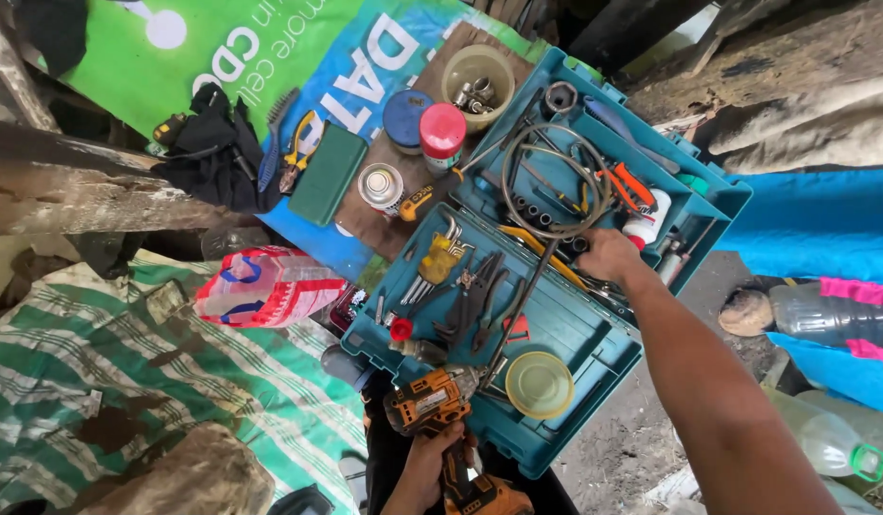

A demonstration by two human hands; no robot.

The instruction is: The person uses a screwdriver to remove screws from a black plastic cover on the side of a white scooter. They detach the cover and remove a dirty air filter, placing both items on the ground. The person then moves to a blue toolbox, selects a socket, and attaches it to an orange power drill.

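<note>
Teal toolbox (open), printed tarp, dirt ground

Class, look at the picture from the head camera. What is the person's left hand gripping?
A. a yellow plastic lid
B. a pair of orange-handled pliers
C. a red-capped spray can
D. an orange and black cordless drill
D: the left hand is wrapped around the handle of the orange and black cordless drill at the near edge of the open teal tool case.

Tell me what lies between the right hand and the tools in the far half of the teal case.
Nothing visible does: the right hand is already down among the tools in the teal case, beside the coiled cable.
</note>
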